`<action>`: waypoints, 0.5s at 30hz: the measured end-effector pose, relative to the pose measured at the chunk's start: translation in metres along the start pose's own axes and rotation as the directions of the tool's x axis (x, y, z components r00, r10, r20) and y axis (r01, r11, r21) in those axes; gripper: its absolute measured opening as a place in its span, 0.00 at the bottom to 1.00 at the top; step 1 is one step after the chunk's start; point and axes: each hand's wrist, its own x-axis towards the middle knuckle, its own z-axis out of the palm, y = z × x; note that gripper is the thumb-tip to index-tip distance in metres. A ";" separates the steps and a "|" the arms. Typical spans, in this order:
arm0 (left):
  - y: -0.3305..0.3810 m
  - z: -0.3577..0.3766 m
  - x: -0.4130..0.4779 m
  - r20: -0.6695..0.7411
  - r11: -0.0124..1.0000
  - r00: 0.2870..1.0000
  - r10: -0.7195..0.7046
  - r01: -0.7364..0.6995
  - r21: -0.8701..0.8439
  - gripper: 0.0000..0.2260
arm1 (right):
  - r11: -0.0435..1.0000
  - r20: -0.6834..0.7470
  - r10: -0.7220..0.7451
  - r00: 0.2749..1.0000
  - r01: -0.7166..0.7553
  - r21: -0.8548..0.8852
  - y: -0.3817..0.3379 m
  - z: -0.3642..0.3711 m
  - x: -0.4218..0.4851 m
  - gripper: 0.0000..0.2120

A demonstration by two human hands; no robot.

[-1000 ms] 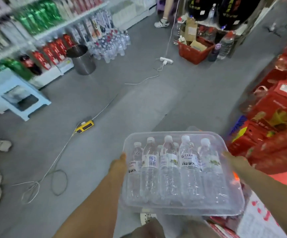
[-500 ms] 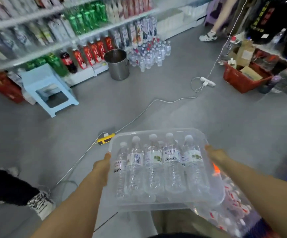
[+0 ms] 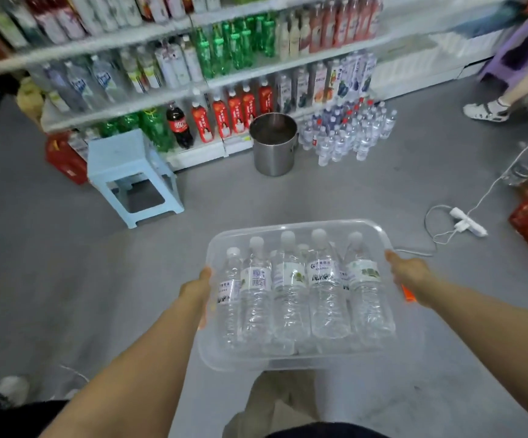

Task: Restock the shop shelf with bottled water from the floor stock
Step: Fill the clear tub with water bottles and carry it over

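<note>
Left hand (image 3: pixel 198 289), right hand (image 3: pixel 411 273) grip tub (image 3: pixel 291 223) of bottles (image 3: pixel 289 305) (labels (image 3: pixel 256 278) blurred).

1. clear tub (image 3: pixel 288 361) up off the floor: five water bottles (image 3: pixel 289 289) lying side by side, white caps pointing away.
2. floor stock (image 3: pixel 348 131): small bottles standing bunched against the shelf (image 3: pixel 243 78) foot.

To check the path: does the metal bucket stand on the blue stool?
No, the metal bucket stands on the floor beside the blue stool, apart from it.
</note>
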 end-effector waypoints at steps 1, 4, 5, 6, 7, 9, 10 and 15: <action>0.024 0.007 0.016 -0.010 1.000 1.000 0.004 -0.004 -0.007 0.29 | 1.000 0.009 -0.003 1.000 0.004 -0.010 -0.020 0.007 0.019 0.25; 0.102 0.028 0.062 -0.016 0.999 0.999 0.032 -0.032 -0.010 0.31 | 1.000 0.004 -0.002 1.000 0.002 0.007 -0.092 0.023 0.068 0.25; 0.127 0.035 0.074 -0.017 0.999 0.999 0.039 -0.039 -0.002 0.31 | 1.000 0.000 -0.010 1.000 0.010 0.004 -0.116 0.026 0.085 0.25; 0.151 0.042 0.086 -0.024 0.999 0.999 0.040 -0.040 0.010 0.31 | 1.000 -0.003 -0.006 1.000 0.006 0.004 -0.139 0.029 0.102 0.25; 0.175 0.050 0.093 -0.029 0.999 0.999 0.044 -0.044 0.004 0.30 | 1.000 -0.005 -0.006 1.000 0.006 0.011 -0.163 0.031 0.115 0.24; 0.223 0.065 0.110 -0.041 0.998 0.998 0.056 -0.056 0.002 0.30 | 1.000 -0.007 -0.006 1.000 0.006 0.014 -0.207 0.037 0.142 0.24; 0.246 0.073 0.119 -0.043 0.999 0.998 0.052 -0.051 0.011 0.30 | 1.000 -0.012 -0.009 1.000 0.009 0.024 -0.229 0.040 0.159 0.25; 0.352 0.115 0.195 -0.016 1.000 1.000 0.022 -0.023 -0.015 0.38 | 0.999 0.007 -0.051 0.999 0.051 0.000 -0.342 0.054 0.249 0.25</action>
